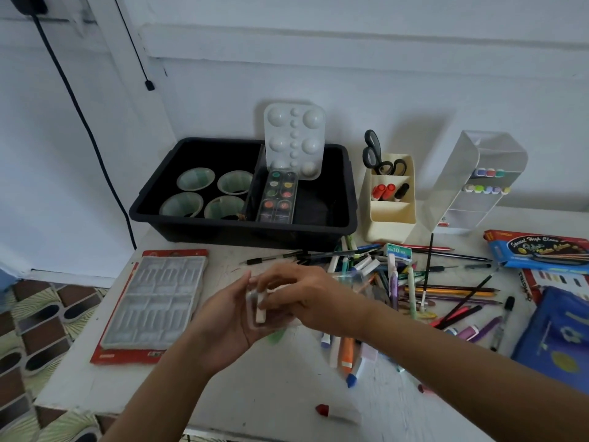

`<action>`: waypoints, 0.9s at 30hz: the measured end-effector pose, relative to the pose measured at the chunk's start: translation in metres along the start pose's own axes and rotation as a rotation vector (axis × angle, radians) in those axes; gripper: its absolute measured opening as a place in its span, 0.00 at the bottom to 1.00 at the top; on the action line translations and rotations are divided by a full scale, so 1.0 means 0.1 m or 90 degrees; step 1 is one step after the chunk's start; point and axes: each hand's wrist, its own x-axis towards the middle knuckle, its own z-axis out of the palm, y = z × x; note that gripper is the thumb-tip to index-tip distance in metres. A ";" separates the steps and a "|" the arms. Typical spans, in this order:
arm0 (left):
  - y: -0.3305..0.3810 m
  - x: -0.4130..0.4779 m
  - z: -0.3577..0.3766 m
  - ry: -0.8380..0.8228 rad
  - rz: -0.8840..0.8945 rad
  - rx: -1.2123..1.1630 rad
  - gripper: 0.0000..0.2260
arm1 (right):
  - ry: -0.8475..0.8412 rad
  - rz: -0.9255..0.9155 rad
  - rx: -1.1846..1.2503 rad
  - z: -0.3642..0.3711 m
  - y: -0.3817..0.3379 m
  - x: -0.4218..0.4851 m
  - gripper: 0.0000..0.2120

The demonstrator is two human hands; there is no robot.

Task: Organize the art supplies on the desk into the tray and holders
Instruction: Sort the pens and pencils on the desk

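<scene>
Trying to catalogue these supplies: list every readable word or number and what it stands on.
"No.10": small green-and-white box amid the pens.
"Special High Class": script on the blue box at right; rest blurred.
Print on the red pack at left and the red-and-white pack at right: too blurred to read.

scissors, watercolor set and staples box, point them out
scissors [371, 147], head view, on the grey handles
watercolor set [278, 196], head view, on the paint pans
staples box [398, 252], head view, on its printed top

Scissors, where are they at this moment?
Head view, right of centre: the scissors stand handles-up in the rear compartment of the cream holder, between the black tray and the clear marker holder.
</scene>
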 end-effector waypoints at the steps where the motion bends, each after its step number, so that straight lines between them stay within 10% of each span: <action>1: -0.01 -0.01 -0.04 0.013 0.005 -0.006 0.24 | -0.007 -0.007 -0.009 0.05 0.01 0.01 0.10; 8: -0.09 -0.12 -0.34 0.095 0.057 0.003 0.23 | -0.028 -0.033 -0.037 0.37 -0.04 0.13 0.11; 27: -0.07 -0.05 -0.71 0.390 0.296 0.788 0.18 | -0.137 0.145 -0.158 0.45 0.25 -0.30 0.18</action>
